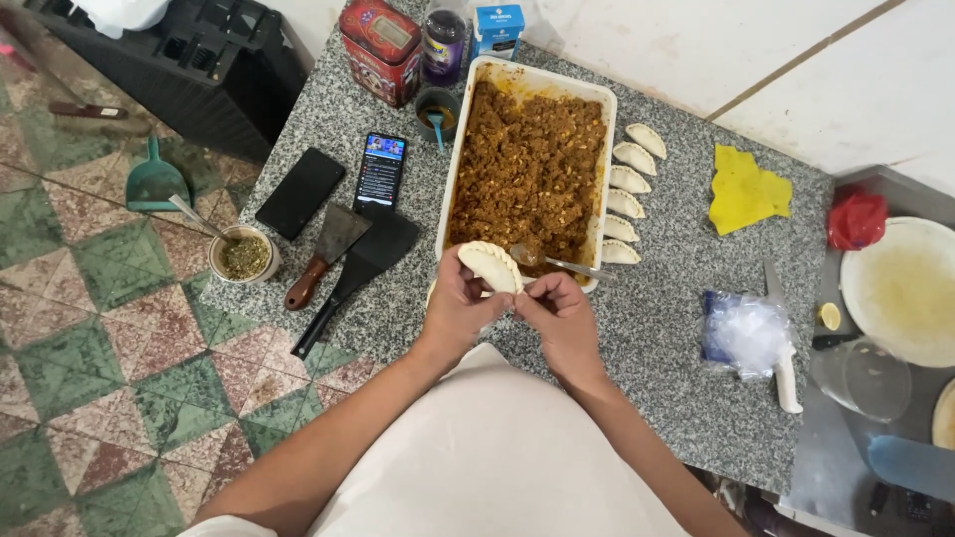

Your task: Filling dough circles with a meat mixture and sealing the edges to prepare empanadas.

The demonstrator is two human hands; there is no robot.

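We see the left hand (456, 303) and right hand (559, 310) close together, both pinched on one folded pastry (489, 266) held above the near edge of the granite counter (667, 328). Just beyond it sits a white tray (453, 164) of brown filling with a spoon (557, 263) resting in it. Six finished pastries (627, 189) lie in a row to the right of the tray; two spatulas (343, 261) and two phones (338, 184) lie to its left

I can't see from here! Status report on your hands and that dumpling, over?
Left hand and right hand both pinching the folded dumpling. Held above counter edge, beside the white filling tray. Six finished dumplings lined up right of tray. Nothing blocking.
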